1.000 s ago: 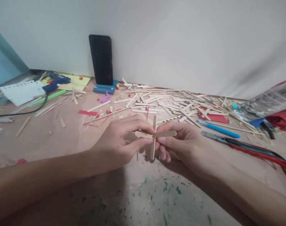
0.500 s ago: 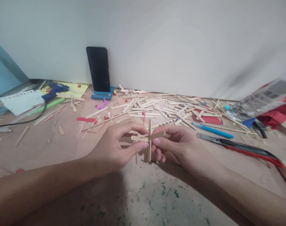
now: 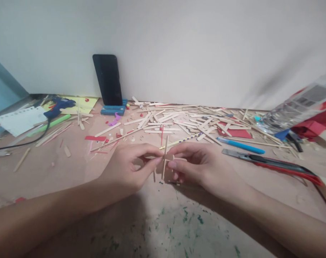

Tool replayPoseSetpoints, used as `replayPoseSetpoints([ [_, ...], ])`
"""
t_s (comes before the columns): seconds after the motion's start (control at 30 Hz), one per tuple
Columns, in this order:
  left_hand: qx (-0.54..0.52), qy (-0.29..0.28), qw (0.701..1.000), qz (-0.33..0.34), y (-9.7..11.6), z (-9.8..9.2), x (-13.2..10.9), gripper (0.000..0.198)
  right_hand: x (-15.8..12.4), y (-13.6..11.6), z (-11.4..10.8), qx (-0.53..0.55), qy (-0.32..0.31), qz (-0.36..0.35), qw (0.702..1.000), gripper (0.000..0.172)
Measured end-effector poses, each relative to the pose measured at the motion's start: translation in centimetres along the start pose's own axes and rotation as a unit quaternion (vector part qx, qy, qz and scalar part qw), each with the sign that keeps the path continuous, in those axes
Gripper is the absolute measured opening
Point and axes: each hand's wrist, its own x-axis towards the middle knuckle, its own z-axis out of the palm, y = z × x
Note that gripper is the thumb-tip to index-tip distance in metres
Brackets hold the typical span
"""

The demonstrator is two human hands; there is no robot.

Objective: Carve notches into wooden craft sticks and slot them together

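Note:
Between my two hands is a small assembly of crossed popsicle sticks, held just above the table. One thin stick stands nearly upright in it, and a rounded stick end faces me at the crossing. My left hand pinches the assembly from the left with thumb and forefinger. From the right, my right hand grips it, thumb in front and fingers curled behind. The fingers hide part of the joint, so how the sticks are joined cannot be made out.
Loose popsicle sticks are heaped along the wall. A black phone leans in a blue stand. At the left lies a blue glue gun with its cord; at the right, a blue pen and a box cutter.
The stick assembly has been turned in my fingers: its flat arms now point more toward me, and the upright stick tilts and looks thinner. The view has shifted slightly.

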Motion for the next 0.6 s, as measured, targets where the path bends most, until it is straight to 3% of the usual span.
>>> replayPoseSetpoints([
  [0.07,-0.034,-0.023,0.999,-0.034,0.0,0.1,-0.1,0.009,-0.1,0.1,0.0,-0.092,0.008,-0.025,0.995,0.008],
  [0.13,-0.09,-0.049,0.992,-0.076,0.0,0.2,-0.2,0.009,-0.3,0.2,-0.1,-0.205,0.005,-0.079,0.976,0.012],
  [0.23,-0.166,-0.07,0.972,-0.149,-0.1,0.3,-0.2,0.009,-0.3,0.4,-0.5,-0.334,-0.016,-0.184,0.924,0.019],
  [0.3,-0.163,-0.085,0.966,-0.184,-0.3,0.2,-0.2,0.011,-0.2,0.7,-0.7,-0.392,-0.029,-0.228,0.891,0.022],
  [0.37,-0.111,-0.115,0.97,-0.18,-0.3,0.1,-0.1,0.012,-0.2,1.1,-0.9,-0.438,-0.04,-0.253,0.862,0.023],
  [0.47,0.003,-0.162,0.981,-0.11,-0.2,-0.2,0.0,0.017,-0.2,1.3,-0.9,-0.479,-0.063,-0.275,0.831,0.018],
  [0.53,0.049,-0.181,0.98,-0.074,-0.1,-0.4,0.2,0.018,-0.3,1.1,-0.7,-0.473,-0.07,-0.251,0.842,0.016],
  [0.6,0.053,-0.19,0.977,-0.076,0.0,-0.5,0.3,0.018,-0.4,0.5,-0.6,-0.414,-0.071,-0.181,0.889,0.019],
])
